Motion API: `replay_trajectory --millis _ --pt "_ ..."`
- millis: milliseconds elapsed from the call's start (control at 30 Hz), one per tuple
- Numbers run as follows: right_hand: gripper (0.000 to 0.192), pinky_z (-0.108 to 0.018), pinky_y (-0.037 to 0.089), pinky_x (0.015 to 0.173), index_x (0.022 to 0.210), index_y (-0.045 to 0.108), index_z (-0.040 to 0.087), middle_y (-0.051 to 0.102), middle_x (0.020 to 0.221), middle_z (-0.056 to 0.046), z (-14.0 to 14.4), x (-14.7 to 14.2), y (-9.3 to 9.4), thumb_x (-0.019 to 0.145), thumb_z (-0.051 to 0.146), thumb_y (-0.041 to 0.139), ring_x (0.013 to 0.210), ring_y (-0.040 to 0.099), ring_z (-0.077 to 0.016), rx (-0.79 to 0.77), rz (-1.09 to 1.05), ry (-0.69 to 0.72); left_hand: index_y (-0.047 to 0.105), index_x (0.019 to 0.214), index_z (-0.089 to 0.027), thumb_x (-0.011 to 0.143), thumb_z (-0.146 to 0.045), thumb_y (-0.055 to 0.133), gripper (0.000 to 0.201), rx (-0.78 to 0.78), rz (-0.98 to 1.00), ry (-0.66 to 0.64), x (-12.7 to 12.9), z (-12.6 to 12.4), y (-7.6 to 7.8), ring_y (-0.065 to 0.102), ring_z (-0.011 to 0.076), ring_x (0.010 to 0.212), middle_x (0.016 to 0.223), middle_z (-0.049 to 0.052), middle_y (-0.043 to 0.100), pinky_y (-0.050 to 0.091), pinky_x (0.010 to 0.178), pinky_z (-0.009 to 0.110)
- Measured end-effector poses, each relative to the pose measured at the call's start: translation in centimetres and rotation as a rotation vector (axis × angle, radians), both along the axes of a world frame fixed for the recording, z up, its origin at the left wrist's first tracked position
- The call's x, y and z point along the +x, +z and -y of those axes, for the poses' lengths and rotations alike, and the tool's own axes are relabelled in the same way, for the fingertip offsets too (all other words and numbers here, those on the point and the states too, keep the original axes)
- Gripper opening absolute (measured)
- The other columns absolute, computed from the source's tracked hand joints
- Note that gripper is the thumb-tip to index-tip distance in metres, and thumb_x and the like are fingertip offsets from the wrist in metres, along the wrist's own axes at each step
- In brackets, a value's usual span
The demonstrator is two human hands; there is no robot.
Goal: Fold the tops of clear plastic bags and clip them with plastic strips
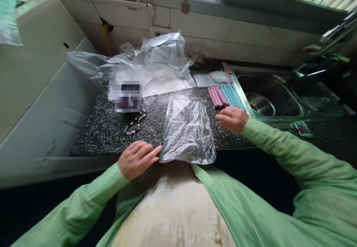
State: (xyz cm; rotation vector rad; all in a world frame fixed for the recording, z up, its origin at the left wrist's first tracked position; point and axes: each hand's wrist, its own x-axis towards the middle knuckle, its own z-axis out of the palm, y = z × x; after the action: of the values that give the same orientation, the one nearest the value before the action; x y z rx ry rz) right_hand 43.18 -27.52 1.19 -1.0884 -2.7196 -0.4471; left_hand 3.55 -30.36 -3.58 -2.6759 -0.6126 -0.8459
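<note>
A clear plastic bag (188, 130) lies flat on the dark speckled worktop (106, 131), its near end hanging just over the worktop's front edge, and it serves as the landmark for everything else.

The left hand (137, 159) rests palm down just left of the bag's near corner. Its fingers are stretched out and loosely together, and the fingertips (157, 151) touch the bag's lower left edge. It grips nothing.

The right hand (232, 118) hovers low over the worktop just right of the bag, about level with its middle. The fingers are loosely curled and point toward the bag, close to its right edge; whether they touch it cannot be told. Nothing is held in this hand.

Beyond the right hand, to the far right of the bag, a row of pink sticks (217, 96) lies beside a row of blue sticks (231, 95), the two rows touching. Further right of them sits a steel sink (290, 107) set into the worktop.

Left of the bag's far end lies a short string of beads (135, 122), well apart from both hands. Beyond the beads is a small blurred packet (128, 97). Behind the bag, against the tiled wall, a heap of crumpled clear plastic wrapping (156, 59) spreads across the back of the worktop.
</note>
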Motion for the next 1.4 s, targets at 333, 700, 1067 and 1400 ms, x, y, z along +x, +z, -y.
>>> replay_trajectory --millis 333,700,1067,1400 --pt "0.023 -0.028 0.045 0.079 0.100 0.058 0.036 0.061 0.085 0.002 7.4 -3.4 -4.0 0.080 0.025 0.055 0.083 0.055 -0.0100 0.009 -0.090 0.153 0.059 0.090 -0.021 0.081 -0.014 0.046 0.018 0.027 -0.064 -0.204 2.2 -2.6 1.3 0.051 0.0107 0.069 0.070 0.000 0.057 0.043 0.071 0.026" --pt "0.017 -0.030 0.045 0.074 0.081 0.063 0.026 0.063 0.080 -0.002 7.9 -3.6 -4.2 0.080 0.014 0.051 0.079 0.057 -0.0127 -0.014 -0.262 0.141 0.061 0.085 -0.021 0.078 -0.018 0.052 0.012 -0.093 0.067 -0.109 -0.1 -1.6 0.1 0.052 0.0115 0.071 0.069 0.001 0.058 0.044 0.067 0.025" --pt "0.013 -0.031 0.047 0.067 0.075 0.062 0.021 0.057 0.078 -0.007 4.8 -4.4 -1.7 0.076 0.024 0.049 0.075 0.056 -0.0169 -0.158 -0.570 -0.095 0.063 0.072 -0.015 0.079 -0.023 0.049 0.017 -0.491 0.304 -0.066 2.9 -3.2 2.8 0.048 0.0116 0.062 0.064 0.004 0.055 0.043 0.057 0.025" --pt "0.018 -0.025 0.042 0.056 0.063 0.057 0.016 0.056 0.066 -0.004 -3.8 -4.1 -0.5 0.071 0.031 0.051 0.059 0.050 -0.0127 -0.353 -0.759 -0.463 0.059 0.061 -0.012 0.069 -0.036 0.052 0.027 -0.845 0.571 0.421 7.5 -12.2 3.9 0.040 0.0083 0.049 0.050 -0.002 0.049 0.033 0.048 0.021"
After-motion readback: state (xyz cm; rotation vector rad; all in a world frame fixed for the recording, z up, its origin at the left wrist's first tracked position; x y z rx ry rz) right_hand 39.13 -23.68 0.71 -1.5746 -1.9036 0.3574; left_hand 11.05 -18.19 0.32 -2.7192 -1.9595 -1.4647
